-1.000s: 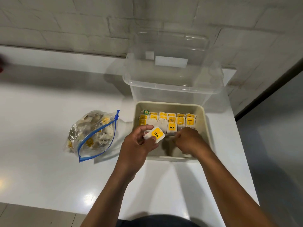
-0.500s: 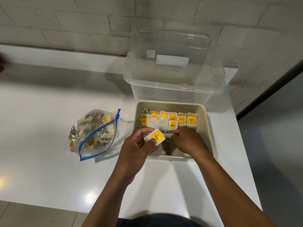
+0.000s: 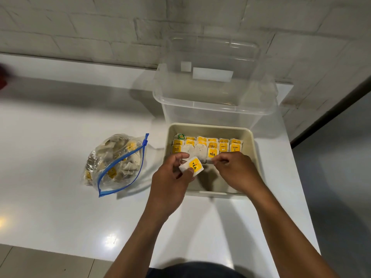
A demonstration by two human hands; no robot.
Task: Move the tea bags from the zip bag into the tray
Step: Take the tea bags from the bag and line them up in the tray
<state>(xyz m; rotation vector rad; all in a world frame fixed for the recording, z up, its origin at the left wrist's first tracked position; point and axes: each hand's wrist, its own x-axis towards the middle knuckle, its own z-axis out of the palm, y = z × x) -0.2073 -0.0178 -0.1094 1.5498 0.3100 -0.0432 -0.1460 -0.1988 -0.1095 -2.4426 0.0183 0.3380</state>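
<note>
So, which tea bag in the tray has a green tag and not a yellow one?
The green-tagged tea bag in the tray's far left corner, at the left end of the back row. Every other tag visible there is yellow.

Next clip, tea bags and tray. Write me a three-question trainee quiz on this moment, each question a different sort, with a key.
1. True or false: the zip bag lies to the left of the tray, with tea bags inside it.
2. Multiple choice: what does the left hand hold? A) the zip bag's blue seal B) a tea bag with a yellow TEA tag C) nothing
3. Fill in: the right hand reaches into the tray at the near edge of the ______ of tea bags packed against its far wall.

Key: 1 true; 2 B; 3 rows
</note>
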